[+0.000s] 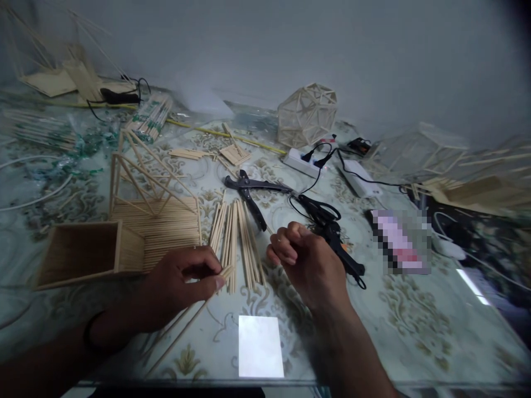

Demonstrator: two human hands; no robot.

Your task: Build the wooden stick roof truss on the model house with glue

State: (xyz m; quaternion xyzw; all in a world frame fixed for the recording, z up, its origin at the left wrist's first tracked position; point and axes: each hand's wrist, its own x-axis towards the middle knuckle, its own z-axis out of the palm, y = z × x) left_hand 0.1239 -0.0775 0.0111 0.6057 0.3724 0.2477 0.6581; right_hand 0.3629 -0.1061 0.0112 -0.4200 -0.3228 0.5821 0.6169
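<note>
My left hand is closed in a pinch on the near ends of thin wooden sticks that lie in a loose bundle on the glass table top. My right hand hovers just right of the bundle with its fingers curled in; nothing shows in them. A stick house frame with a slatted roof and an open stick box stand left of my left hand. Black cutting pliers lie behind the bundle. A black glue gun lies right of my right hand.
A white power strip with black cables, a white adapter, a geometric stick ball, packs of sticks and other stick models fill the back. A blurred-out flat object lies at right.
</note>
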